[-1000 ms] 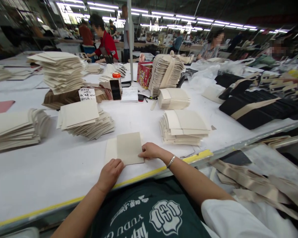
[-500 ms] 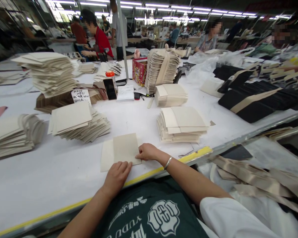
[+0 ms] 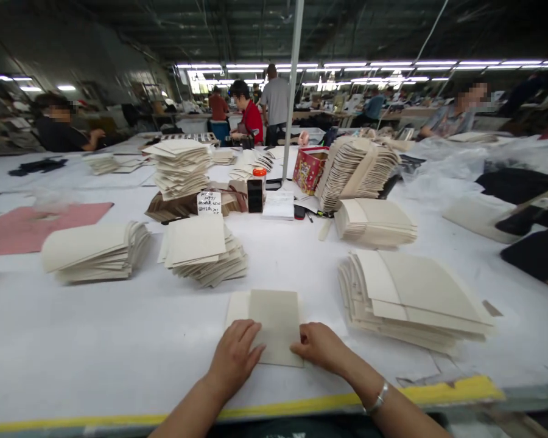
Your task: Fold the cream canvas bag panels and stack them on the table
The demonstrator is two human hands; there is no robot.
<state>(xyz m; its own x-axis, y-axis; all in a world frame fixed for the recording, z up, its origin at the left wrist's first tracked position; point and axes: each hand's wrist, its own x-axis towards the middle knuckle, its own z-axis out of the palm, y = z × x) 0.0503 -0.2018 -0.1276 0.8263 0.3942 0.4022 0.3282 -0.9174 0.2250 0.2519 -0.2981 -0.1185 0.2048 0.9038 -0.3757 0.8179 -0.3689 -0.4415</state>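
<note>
A flat cream panel (image 3: pixel 276 319) lies on the white table in front of me, over a paler piece (image 3: pixel 238 304) that shows along its left side. My left hand (image 3: pixel 237 350) rests on the left part of these pieces, fingers stretched and thumb apart. At the right edge of the cream panel, my right hand (image 3: pixel 319 347) is closed, pinching the edge between thumb and curled fingers. A bracelet circles the right wrist. To the right lies a stack of cream panels with a band-like strip (image 3: pixel 415 292); a fanned stack (image 3: pixel 203 246) sits beyond my left hand.
A bent stack (image 3: pixel 94 249) and a pink sheet (image 3: pixel 73 225) are at left. Farther back stand a tall stack (image 3: pixel 178 164), a phone (image 3: pixel 255 196), a red box (image 3: pixel 309 169), a tied bundle (image 3: pixel 358 173) and a metal pole (image 3: pixel 293 91). Yellow tape (image 3: pixel 256 410) marks the near edge. Several people work beyond.
My view has swung left and up. The left hand has moved from the panel's lower edge farther onto its left part. The right hand stays at the panel's right edge.
</note>
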